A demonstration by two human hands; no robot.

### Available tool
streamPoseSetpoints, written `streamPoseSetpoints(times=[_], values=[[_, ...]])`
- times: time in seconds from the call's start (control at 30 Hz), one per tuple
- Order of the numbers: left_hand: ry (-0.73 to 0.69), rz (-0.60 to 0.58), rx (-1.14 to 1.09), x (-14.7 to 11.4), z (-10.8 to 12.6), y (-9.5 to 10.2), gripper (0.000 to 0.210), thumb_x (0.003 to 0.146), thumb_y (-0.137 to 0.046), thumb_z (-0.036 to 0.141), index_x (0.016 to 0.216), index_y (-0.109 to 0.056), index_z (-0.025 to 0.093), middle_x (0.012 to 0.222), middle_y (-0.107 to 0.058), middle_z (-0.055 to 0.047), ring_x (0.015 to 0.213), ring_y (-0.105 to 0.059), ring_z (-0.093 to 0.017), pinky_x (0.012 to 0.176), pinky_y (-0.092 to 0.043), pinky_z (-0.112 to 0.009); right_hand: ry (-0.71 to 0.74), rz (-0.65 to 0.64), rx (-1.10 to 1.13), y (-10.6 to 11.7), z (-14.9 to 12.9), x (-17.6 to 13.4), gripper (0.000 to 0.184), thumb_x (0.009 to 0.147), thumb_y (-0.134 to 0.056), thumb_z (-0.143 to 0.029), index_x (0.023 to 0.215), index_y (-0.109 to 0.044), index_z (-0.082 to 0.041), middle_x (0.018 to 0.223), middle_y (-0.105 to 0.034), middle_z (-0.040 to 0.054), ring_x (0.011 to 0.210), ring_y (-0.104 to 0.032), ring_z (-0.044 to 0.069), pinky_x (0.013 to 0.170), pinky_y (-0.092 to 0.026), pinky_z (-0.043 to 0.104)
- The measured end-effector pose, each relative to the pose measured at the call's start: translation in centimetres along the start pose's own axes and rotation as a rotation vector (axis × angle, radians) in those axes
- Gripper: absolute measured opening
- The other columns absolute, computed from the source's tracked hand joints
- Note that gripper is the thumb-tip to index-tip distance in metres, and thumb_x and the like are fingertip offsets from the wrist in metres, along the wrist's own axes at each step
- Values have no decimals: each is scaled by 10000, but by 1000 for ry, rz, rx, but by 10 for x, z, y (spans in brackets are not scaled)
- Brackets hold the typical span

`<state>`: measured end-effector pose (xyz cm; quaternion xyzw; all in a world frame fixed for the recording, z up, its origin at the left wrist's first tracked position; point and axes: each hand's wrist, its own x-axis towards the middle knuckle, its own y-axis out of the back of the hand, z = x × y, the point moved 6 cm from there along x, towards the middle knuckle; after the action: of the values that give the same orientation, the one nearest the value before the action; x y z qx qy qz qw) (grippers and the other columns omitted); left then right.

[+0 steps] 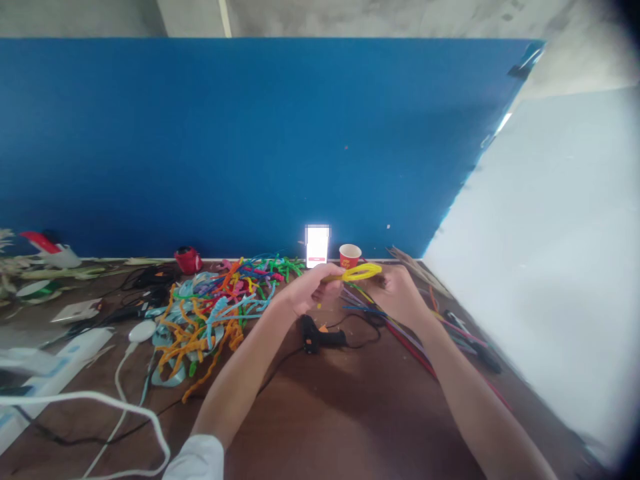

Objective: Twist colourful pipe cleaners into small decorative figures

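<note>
In front of me, at about the height of the cup, my left hand (323, 288) pinches one end of a yellow pipe cleaner (363, 271) bent into narrow loops. My right hand (397, 293) has its fingers curled at the other end of the loops, apparently pinching it; its fingertips are partly hidden. Below the hands a black glue gun (311, 335) lies on the brown table (320, 420). Straight pipe cleaners (407, 340) in red, purple and other colours lie under and beside my right forearm.
Tangled colourful pipe cleaners (200, 320) cover the left of the table. A lit phone (317, 248) and a red paper cup (350, 256) stand by the blue partition (250, 147). A power strip (75, 353) and white cable (150, 413) lie at left; a white wall (540, 267) rises at right.
</note>
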<state>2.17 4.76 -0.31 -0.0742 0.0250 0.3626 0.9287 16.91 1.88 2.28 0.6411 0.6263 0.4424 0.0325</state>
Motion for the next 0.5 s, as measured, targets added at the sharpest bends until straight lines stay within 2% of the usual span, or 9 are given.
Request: streamPoseSetpoints(times=[0.13,0.3,0.5], values=[[-22,0,187,-4,5,-1,457,861,-433,464,527,-268,200,510,-204,59,466,-118,-66,490,-66,-301,-42,-42,234,8,15,8,223,837,-690,-394,784,-685,-177,735,-658,14,664,-567,146,600,-421,253],[-54,5,510,-4,6,0,415,843,-471,422,528,-339,187,501,-273,48,491,-216,-82,532,-162,-302,-175,-111,294,10,22,10,311,820,-706,-462,733,-656,-168,695,-606,-7,641,-523,124,598,-389,248],[-89,197,658,3,4,13,398,868,-451,427,559,-382,187,515,-299,49,512,-261,-94,555,-185,-303,-156,-22,272,13,5,3,317,897,-624,-453,748,-655,-174,713,-584,-14,664,-492,118,633,-381,258]])
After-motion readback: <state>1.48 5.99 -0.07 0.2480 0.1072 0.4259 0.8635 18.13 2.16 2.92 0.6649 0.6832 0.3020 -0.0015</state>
